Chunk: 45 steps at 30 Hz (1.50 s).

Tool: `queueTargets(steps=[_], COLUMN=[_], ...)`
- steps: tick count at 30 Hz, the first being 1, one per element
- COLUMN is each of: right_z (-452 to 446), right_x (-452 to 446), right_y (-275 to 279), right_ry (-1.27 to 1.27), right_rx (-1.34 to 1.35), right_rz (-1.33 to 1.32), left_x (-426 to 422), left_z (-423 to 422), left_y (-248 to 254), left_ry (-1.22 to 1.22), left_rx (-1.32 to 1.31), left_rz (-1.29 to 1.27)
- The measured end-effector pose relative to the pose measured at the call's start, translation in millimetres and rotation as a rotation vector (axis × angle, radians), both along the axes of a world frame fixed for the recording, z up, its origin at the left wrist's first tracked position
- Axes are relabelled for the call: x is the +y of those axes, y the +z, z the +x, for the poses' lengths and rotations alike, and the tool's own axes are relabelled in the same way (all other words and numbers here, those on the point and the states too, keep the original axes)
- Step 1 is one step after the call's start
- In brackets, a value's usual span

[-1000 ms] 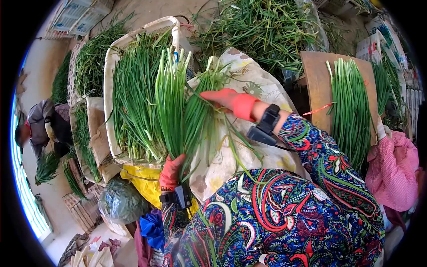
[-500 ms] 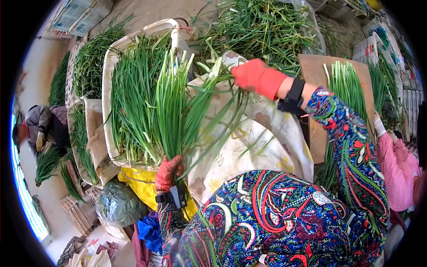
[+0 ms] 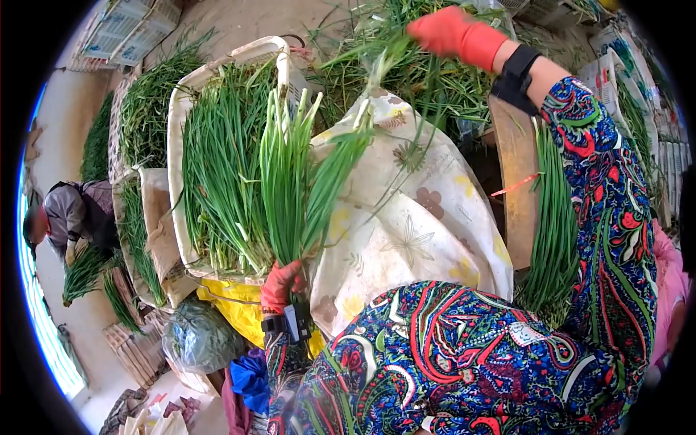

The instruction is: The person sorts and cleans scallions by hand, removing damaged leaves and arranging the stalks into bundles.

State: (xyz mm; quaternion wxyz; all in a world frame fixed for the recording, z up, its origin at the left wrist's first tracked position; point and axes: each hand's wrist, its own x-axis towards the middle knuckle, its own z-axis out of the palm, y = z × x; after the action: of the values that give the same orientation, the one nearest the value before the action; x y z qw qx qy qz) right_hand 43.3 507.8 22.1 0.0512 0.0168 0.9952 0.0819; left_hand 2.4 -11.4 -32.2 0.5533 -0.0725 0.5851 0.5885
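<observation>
Swung right hand (image 3: 457, 36) up and rightward since the earlier frame, out over a pile of loose greens (image 3: 453, 90). Counting left to right. Got one other person (image 3: 69, 206) at far left, bent over, with one green bundle (image 3: 84, 270) at the fingers. Got stacked crates (image 3: 138, 32) at top left, with bluish marks too small to read. Got one clear bag (image 3: 199, 335) of greens, one yellow bag (image 3: 235, 303) and one blue bag (image 3: 250, 378) low down. Got one white-rimmed basket (image 3: 175, 138), filled with long greens.

Gripping one bunch (image 3: 284, 181) low by its leafy end with left hand (image 3: 281, 287), in a red glove, closed. Held upright at the basket's right side, fanned out, with pale stem ends up, deep green below, stalks too many to count. Splayed apart on the right, over one patterned cloth (image 3: 413, 239) with flower prints.

Wearing a red glove on right hand too, motion-blurred, fingers curled near loose strands; can't tell if gripping any. Counted two black wristbands, one per wrist. Got one wooden board (image 3: 516, 156) further right, one red strip (image 3: 516, 184) across it, one long bundle (image 3: 554, 243) alongside, one pink sleeve (image 3: 668, 279) at far right.
</observation>
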Motion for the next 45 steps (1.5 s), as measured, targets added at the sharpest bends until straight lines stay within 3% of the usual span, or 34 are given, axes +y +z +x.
queueTargets(steps=[1, 3, 5, 8, 9, 10, 12, 14, 17, 21, 22, 25, 26, 30, 33, 35, 37, 38, 40, 43, 45], right_z=[11, 36, 39, 49, 51, 51, 55, 51, 27, 0, -7, -10, -1, -5, 1, 5, 20, 26, 35, 54, 51], right_x=[25, 40, 43, -27, -43, -76, -128, -173, -207, -183, -176, -151, -138, -121, -87, -44, -10, -4, -27, -104, -154], right_y=[-3, 1, -37, -6, -46, -55, -95, -131, -114, -124, -116, -116, -108, -84, -53, -64, -68, -79, -101, -121, -105], right_ry=[-0.007, -0.306, -0.502, -0.697, -0.797, -0.917, -1.026, -1.018, -0.876, -0.803, -1.084, -0.802, -0.543, -0.607, -0.722, -0.573, -0.612, -0.754, -1.022, -1.105, -1.175], right_rx=[0.093, 0.298, 0.184, -0.354, -0.524, -0.67, -0.763, -0.522, 0.036, 0.256, 0.43, 0.17, -0.21, -0.134, 0.054, 0.327, 0.599, 0.665, 0.262, -0.078, -0.29], right_rz=[0.021, 0.027, -0.084, -1.119, -1.529, -1.638, -2.109, -2.716, -3.059, -3.082, -2.888, -2.58, -2.735, -2.376, -2.513, -2.654, -2.766, -2.485, -2.583, -2.571, -2.653], left_x=[-1, -7, -8, -10, -12, -16, -11, -14, -16, -14, -8, -10, -11, -20, -19, -17, -17, -23, -37, -41, -33], left_z=[2, 0, 1, 1, 1, 0, 4, 2, 0, 2, 2, 2, 2, 0, 3, 6, 9, 9, 3, 2, 2], left_y=[1, -4, -7, -10, -12, -16, -11, -16, -24, -20, -12, -15, -16, -26, -24, -19, -17, -23, -41, -48, -39], left_ry=[0.014, 0.022, 0.014, -0.014, -0.027, -0.039, -0.005, -0.056, -0.123, -0.135, -0.159, -0.133, -0.132, -0.129, -0.027, 0.039, 0.075, 0.056, 0.013, 0.041, 0.011], left_rx=[0.007, 0.004, 0.01, -0.005, -0.01, -0.015, -0.034, -0.074, -0.118, -0.14, -0.102, -0.04, -0.049, -0.068, -0.09, -0.105, -0.114, -0.085, -0.028, -0.101, -0.074], left_rz=[-0.028, -0.031, -0.016, -0.023, -0.004, 0.013, 0.001, 0.025, 0.119, 0.191, 0.179, 0.174, 0.179, 0.169, 0.107, 0.068, 0.046, 0.038, 0.025, 0.008, -0.004])
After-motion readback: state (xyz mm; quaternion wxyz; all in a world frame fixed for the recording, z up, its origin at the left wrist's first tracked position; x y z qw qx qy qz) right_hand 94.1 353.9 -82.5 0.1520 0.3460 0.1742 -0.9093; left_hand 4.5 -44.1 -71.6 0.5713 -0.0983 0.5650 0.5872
